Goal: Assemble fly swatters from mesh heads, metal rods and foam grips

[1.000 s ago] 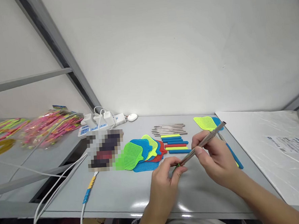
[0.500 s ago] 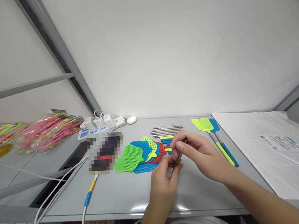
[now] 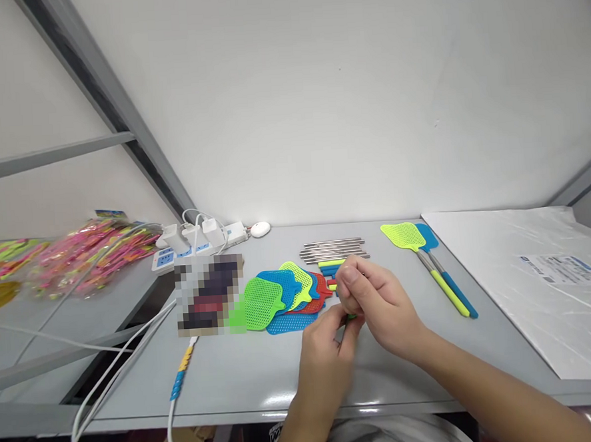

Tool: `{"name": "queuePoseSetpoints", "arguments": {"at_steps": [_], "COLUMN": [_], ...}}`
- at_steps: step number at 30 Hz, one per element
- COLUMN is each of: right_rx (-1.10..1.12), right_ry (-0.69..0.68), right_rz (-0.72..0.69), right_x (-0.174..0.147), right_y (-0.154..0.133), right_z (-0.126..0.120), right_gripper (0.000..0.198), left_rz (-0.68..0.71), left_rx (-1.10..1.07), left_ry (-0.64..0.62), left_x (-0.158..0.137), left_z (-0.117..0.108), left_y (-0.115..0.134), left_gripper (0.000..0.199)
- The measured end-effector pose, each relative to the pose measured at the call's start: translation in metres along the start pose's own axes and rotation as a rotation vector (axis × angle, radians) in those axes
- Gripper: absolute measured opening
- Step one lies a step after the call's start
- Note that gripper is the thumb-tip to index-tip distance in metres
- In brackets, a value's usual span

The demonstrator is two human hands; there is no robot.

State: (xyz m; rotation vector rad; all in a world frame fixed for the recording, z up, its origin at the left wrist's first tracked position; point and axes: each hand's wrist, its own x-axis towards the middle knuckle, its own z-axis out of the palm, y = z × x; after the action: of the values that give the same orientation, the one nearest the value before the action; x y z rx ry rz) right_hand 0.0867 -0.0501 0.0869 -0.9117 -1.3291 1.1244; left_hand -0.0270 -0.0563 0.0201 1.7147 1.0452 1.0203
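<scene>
My left hand [image 3: 327, 346] is closed, pinching a small green plastic piece [image 3: 350, 317]; only a sliver of it shows between the fingers. Just above and touching it, my right hand [image 3: 378, 302] is wrapped in a fist around a metal rod, which the fingers now hide. Left of my hands lie overlapping perforated fly swatter heads: a green one [image 3: 263, 303], a blue one [image 3: 279, 285], a yellow one [image 3: 292, 272] and a red one [image 3: 320, 293]. Behind my hands are several metal rods [image 3: 332, 250] and coloured handle grips [image 3: 330, 266], partly covered by my right hand.
Two assembled fly swatters, a yellow one [image 3: 404, 236] and a blue one [image 3: 453, 293], lie at right, beside a white wrapped package [image 3: 518, 261]. At left are a blurred-out phone [image 3: 210, 296], a power strip [image 3: 165, 258], white cables [image 3: 171, 422] and bagged pink items [image 3: 92, 257].
My right hand has closed from a fingertip hold on the metal rod into a fist over it, pressed nearer to my left hand. The view has shifted slightly.
</scene>
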Motion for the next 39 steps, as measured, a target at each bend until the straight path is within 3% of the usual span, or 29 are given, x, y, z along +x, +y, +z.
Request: {"name": "queuePoseSetpoints", "arguments": {"at_steps": [21,29,33,36,39], "right_rx": [-0.056,-0.059,-0.130,-0.169,-0.202], "right_ry": [-0.080,-0.113,-0.151,-0.224,-0.252], "right_rz": [-0.002,0.047,0.086,0.033,-0.128], "right_x": [-0.006,-0.008,-0.010,-0.007,0.010], "right_y": [0.024,0.021,0.006,-0.014,-0.023], "right_z": [-0.004,-0.002,-0.004,-0.007,-0.002], "right_gripper": [0.033,0.033,0.031,0.019,0.030], "left_rz": [-0.021,-0.003,0.059,0.155,0.108], "left_rx": [0.075,0.049,-0.010,-0.091,-0.275], "left_ry": [0.027,0.030,0.077,0.154,0.250], "left_x": [-0.001,-0.002,-0.004,-0.010,-0.023], "left_z": [-0.001,-0.001,-0.002,-0.003,-0.006], "left_y": [-0.003,-0.005,-0.004,-0.002,-0.002], "left_gripper": [0.014,0.012,0.012,0.013,0.019]}}
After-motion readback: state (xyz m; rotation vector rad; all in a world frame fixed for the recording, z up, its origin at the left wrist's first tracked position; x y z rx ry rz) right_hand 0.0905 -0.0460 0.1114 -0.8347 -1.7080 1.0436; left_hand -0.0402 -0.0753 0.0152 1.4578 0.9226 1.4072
